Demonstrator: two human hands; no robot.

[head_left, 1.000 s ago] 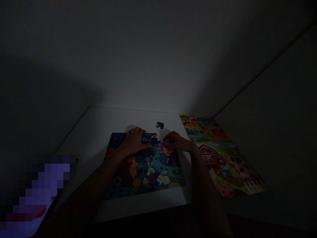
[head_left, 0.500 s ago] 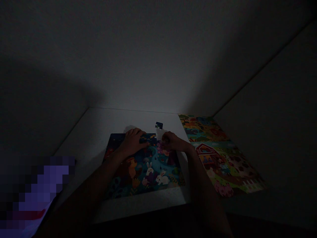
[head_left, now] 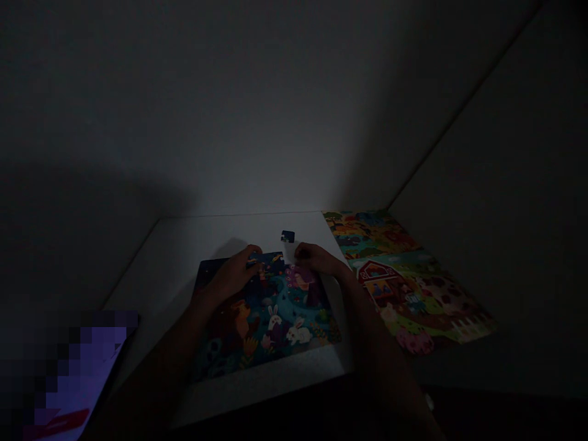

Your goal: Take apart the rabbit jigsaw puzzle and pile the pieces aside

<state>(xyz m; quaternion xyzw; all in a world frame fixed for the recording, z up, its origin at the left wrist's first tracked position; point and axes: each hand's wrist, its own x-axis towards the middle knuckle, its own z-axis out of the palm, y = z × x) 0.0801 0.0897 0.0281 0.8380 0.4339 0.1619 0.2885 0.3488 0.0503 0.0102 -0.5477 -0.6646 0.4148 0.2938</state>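
Note:
A jigsaw puzzle [head_left: 285,300] with a dark night forest scene, white rabbits and a blue stream lies on the white table. My left hand [head_left: 239,268] rests on its upper left part, thumb apart from the fingers, which reach the top edge. At the puzzle's upper right corner, beside a gap in the top edge, is my right hand [head_left: 318,258]. Its fingers are curled together; whatever they may pinch is hidden. Just beyond the top edge lies a loose dark blue puzzle piece [head_left: 288,236], touched by neither hand.
To the right lie a farm picture [head_left: 413,300] with a red barn and, behind it, an animal picture [head_left: 367,233]. A lit screen [head_left: 96,367], partly pixelated, stands at the lower left. Walls rise behind the white table [head_left: 184,236]. The light is dim.
My right hand has shifted from the pink patch toward the puzzle's upper right corner. My left hand has slid slightly left, uncovering more of the top edge. The camera view has tilted slightly.

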